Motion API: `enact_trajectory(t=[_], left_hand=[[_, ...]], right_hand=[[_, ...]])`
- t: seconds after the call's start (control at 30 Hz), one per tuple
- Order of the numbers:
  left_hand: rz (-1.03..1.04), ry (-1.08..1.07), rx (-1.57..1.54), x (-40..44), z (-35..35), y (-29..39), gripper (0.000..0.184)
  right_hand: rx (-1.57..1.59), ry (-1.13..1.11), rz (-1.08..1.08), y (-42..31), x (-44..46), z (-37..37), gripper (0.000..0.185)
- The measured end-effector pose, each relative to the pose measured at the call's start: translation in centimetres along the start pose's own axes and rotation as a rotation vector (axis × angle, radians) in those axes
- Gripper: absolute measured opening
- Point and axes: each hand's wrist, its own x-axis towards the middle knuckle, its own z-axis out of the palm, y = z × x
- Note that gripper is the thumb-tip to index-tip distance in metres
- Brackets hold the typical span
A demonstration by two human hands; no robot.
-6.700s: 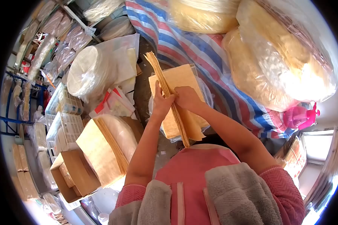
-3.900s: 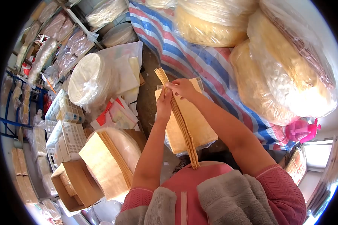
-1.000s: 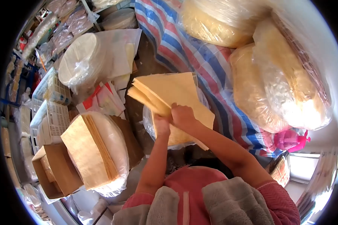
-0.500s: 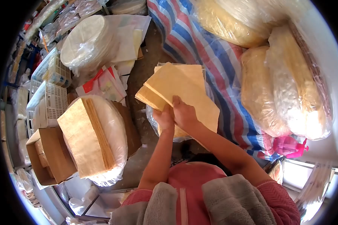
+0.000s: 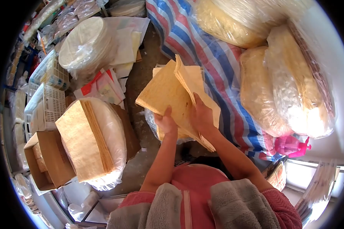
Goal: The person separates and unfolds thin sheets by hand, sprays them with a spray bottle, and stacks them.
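Observation:
My left hand (image 5: pixel 166 123) grips the lower edge of a stack of thin tan sheets (image 5: pixel 158 89), thumb on top and the other fingers hidden beneath. A second part of the sheets (image 5: pixel 208 105) is in my right hand (image 5: pixel 202 117), raised at a slant so that its layered edge faces left. The two parts meet or overlap between my hands; I cannot tell whether they are fully apart. Below them lies a further pile of similar sheets (image 5: pixel 197 71), mostly covered, with clear plastic (image 5: pixel 151 120) around its base.
To the left, another tan stack (image 5: pixel 82 141) rests on a round plastic-wrapped pile (image 5: pixel 118 137) beside an open cardboard box (image 5: pixel 53 160). White baskets (image 5: pixel 47 105) stand behind. On the right are a striped tarp (image 5: pixel 221 76), bagged goods (image 5: pixel 260 91) and a pink spray bottle (image 5: pixel 292 146).
My right hand has moved right and tipped its part of the sheets up on edge, swinging it away from the left part. My left hand has barely moved.

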Motion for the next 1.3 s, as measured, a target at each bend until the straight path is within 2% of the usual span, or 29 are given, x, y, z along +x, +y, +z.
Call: enact_trajectory(t=[0.1, 0.3, 0.4, 0.5, 0.6, 0.7, 0.8, 0.87, 0.9, 0.93, 0.97, 1.0, 1.07, 1.17, 1.2, 1.3], left_hand=[[-0.012, -0.015, -0.028, 0.5, 0.1, -0.4, 0.038], [0.059, 0.006, -0.095, 1.2, 1.2, -1.1, 0.036], [0.033, 0.036, -0.113, 1.6, 1.4, -1.7, 0.037], [-0.024, 0.071, -0.131, 2.5, 0.6, -3.1, 0.041], [-0.039, 0.063, -0.144, 3.4, 0.2, -4.5, 0.043], [-0.016, 0.030, -0.139, 4.4, -0.2, -4.9, 0.041], [0.001, -0.027, -0.110, 5.9, -1.6, -5.3, 0.041], [-0.014, -0.079, -0.097, 7.4, -3.0, -5.9, 0.042], [-0.039, -0.118, -0.094, 8.1, -3.7, -6.3, 0.042], [-0.061, -0.158, -0.096, 9.1, -4.0, -6.7, 0.043], [-0.067, -0.245, -0.120, 10.2, -4.2, -7.2, 0.046], [-0.102, -0.238, 0.066, 12.2, -4.8, -7.8, 0.049], [-0.165, -0.244, 0.437, 16.0, -4.6, -9.2, 0.055], [0.752, -0.001, 0.979, 13.7, -0.8, -4.5, 0.069], [0.811, -0.188, 0.946, 13.6, -0.7, -4.8, 0.081], [0.112, -0.839, 0.405, 9.2, 0.2, 1.0, 0.076]], right_hand=[[-0.001, -0.036, 0.143, -0.5, 0.1, -1.3, 0.051], [0.002, 0.124, 0.096, -0.1, 0.5, -2.4, 0.047], [-0.062, 0.314, 0.087, 1.5, 0.8, -2.3, 0.028], [-0.059, 0.419, 0.015, 3.3, 1.6, -3.0, 0.035], [-0.108, 0.458, 0.032, 4.0, 1.8, -3.8, 0.029], [-0.107, 0.528, 0.032, 4.7, 2.1, -4.9, 0.024], [-0.153, 0.557, 0.186, 5.5, 2.2, -7.3, 0.022], [-0.185, 0.671, 0.242, 5.5, 2.8, -10.1, 0.028], [-0.255, 0.625, 0.273, 5.3, 2.9, -12.1, 0.026], [-0.245, 0.647, 0.242, 5.3, 3.0, -13.8, 0.024], [-0.093, 0.653, 0.134, 4.7, 2.8, -15.6, 0.024], [0.050, 0.586, 0.096, 3.5, 2.9, -17.3, 0.027], [0.172, 0.452, 0.200, 1.9, 2.8, -20.4, 0.029], [0.507, 0.357, 0.253, 0.4, 3.1, -22.3, 0.030], [0.587, 0.328, 0.230, 0.8, 3.2, -22.2, 0.030], [0.810, 0.212, 0.206, 3.7, 4.6, -21.0, 0.035]])
